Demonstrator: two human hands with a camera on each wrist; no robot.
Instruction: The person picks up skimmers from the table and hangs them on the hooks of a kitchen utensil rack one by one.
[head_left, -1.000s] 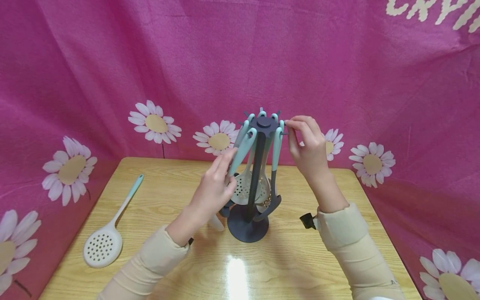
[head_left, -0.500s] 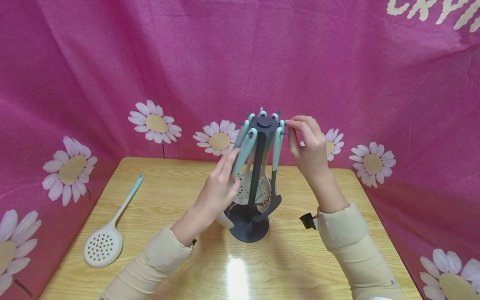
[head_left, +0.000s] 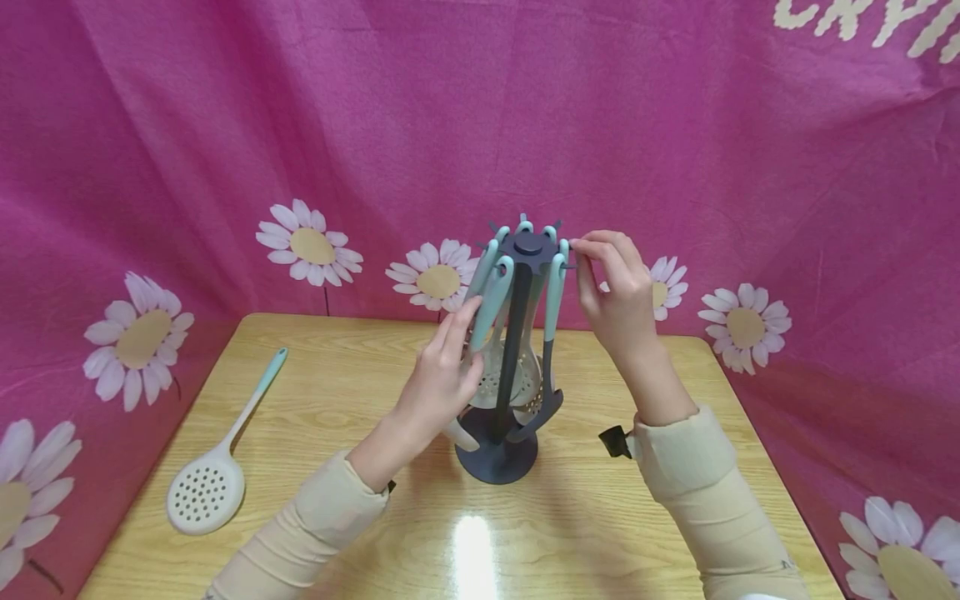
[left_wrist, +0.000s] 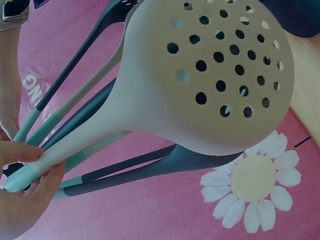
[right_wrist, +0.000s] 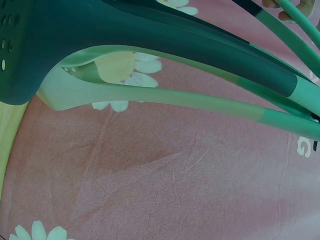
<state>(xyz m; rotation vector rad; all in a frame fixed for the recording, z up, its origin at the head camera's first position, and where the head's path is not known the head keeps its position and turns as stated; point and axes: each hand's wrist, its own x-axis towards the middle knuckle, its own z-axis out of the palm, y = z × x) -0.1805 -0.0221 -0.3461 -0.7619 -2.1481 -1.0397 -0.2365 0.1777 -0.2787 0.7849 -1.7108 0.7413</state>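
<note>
A dark utensil stand (head_left: 516,358) with a round base rises from the table, and mint-handled kitchen tools hang around its top. My left hand (head_left: 438,375) holds the mint handle of a white skimmer (left_wrist: 205,65) at the stand's left side; its round, perforated head hangs down. The handle's top loop sits at one of the stand's hooks. At the right of the stand's top, my right hand (head_left: 618,287) pinches a hook tip with thumb and forefinger. Near that hand hangs a dark-headed tool (head_left: 551,358). My right fingers are out of the right wrist view.
Another white skimmer (head_left: 206,492) with a mint handle lies on the left of the wooden table (head_left: 600,517). More slotted tools hang behind the stand's post. A pink cloth (head_left: 420,108) with daisies surrounds the table on the back and sides.
My left hand has moved slightly right, bringing the held skimmer's head and handle closer to the stand's post. My right hand has stayed at the hook.
</note>
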